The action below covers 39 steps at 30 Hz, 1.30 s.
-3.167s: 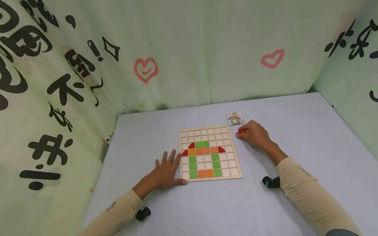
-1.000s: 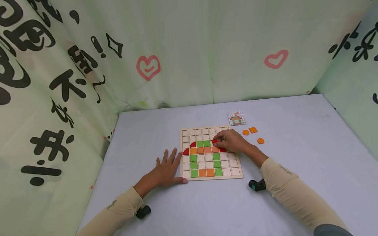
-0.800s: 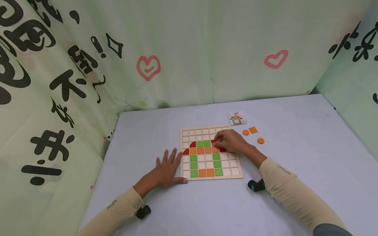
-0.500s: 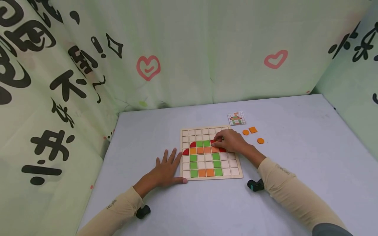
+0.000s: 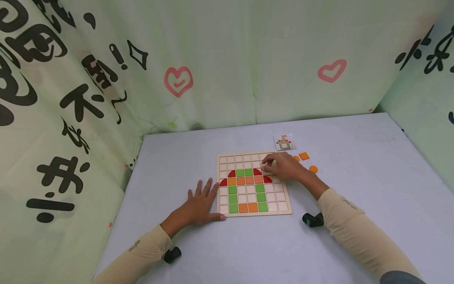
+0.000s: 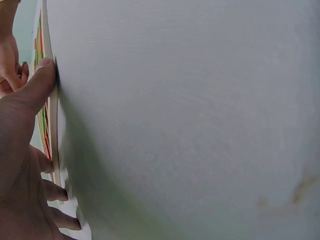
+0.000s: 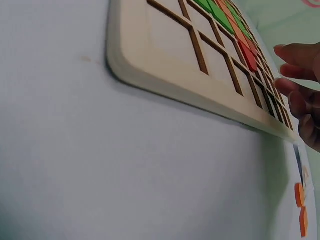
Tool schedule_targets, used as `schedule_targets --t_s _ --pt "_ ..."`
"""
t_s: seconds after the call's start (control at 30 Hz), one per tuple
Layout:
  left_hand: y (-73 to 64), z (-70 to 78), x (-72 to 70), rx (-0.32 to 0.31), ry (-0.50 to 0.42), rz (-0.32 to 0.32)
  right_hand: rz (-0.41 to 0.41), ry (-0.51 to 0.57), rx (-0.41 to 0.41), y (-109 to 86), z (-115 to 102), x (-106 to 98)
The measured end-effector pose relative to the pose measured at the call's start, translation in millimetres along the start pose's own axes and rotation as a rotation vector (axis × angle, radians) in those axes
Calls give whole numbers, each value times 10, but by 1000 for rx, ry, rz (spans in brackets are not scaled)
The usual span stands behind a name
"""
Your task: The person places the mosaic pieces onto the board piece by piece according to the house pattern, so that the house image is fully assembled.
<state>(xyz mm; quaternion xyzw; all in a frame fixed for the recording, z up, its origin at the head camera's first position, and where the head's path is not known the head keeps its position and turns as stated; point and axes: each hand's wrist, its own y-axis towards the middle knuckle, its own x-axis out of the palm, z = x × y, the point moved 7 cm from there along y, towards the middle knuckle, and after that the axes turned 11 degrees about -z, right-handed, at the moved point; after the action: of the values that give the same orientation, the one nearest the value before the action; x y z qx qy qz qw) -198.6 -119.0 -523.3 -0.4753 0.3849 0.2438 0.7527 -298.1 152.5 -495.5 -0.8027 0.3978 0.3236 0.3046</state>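
Note:
A square wooden grid board (image 5: 255, 215) lies on the table, bearing green and orange square tiles with red rounded-corner tiles at the sides. My left hand (image 5: 196, 208) is spread flat beside its lower left corner, with fingertips and thumb at the edge. Over the right part of the board hovers my right hand (image 5: 283, 165), its fingers loosely bent with nothing between them. Just left of its fingertips, a red rounded tile (image 5: 257, 172) sits in a cell at the right end of the green pair. The right wrist view shows the right fingers (image 7: 300, 52) above the board's far side.
A small pattern card (image 5: 284, 141) lies behind the board's right corner. Right of the board are an orange square tile (image 5: 304, 156), an orange round tile (image 5: 313, 169), and another round one (image 5: 296, 158) partly behind the right hand. Patterned curtains (image 5: 248, 59) stand around the table.
The right hand picked up a red tile right of the board, brought it to a cell beside the green pair and let go. It has since drawn back rightward. The left hand stayed put.

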Motion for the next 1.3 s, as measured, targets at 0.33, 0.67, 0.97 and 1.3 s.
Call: schedule_targets --t_s 0.33,0.67,0.97,1.3 --pt "27 -15 -39 -13 20 7 109 -14 139 -233 540 -507" --pt "14 -20 -52 -8 2 0 -45 -67 299 -431 948 -685" --pt "48 -45 -47 -8 16 2 -41 -47 317 -499 1047 -671" --pt "41 -31 16 -14 14 -8 -20 34 312 -547 1121 -599"
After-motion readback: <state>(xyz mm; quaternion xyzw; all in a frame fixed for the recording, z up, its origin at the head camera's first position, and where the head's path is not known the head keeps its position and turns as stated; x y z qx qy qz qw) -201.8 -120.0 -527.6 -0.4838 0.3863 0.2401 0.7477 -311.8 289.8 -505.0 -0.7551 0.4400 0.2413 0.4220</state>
